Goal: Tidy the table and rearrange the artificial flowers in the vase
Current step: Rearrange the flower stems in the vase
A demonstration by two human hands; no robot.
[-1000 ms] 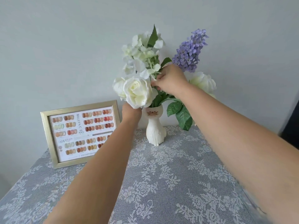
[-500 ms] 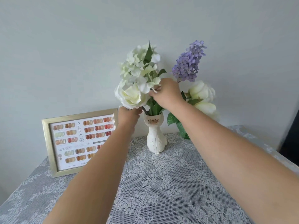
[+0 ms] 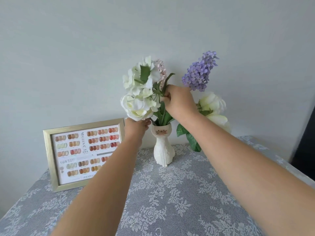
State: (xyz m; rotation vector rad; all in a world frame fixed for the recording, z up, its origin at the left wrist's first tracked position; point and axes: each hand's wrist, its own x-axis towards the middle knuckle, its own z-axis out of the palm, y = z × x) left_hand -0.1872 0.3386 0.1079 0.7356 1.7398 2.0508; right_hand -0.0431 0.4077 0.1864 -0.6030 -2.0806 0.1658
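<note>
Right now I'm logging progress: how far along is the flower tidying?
Done: lace-covered table holds only the gold picture frame and white cat-shaped vase. In hand: right hand pinches green stems; left hand sits under the white rose. Left: settling the blooms.

I log these finishes. Vase (image 3: 164, 150): matt white, ceramic-looking, faintly textured, painted whiskers. Tablecloth (image 3: 179, 193): grey-white lace, open mesh, raised floral pattern. Picture frame (image 3: 49, 160), far left: brushed gold, satin sheen; printed paper chart inside. White flowers (image 3: 138, 92) and purple sprig (image 3: 198, 74): soft fabric petals, matt. Wall (image 3: 68, 48): smooth, matt.
</note>
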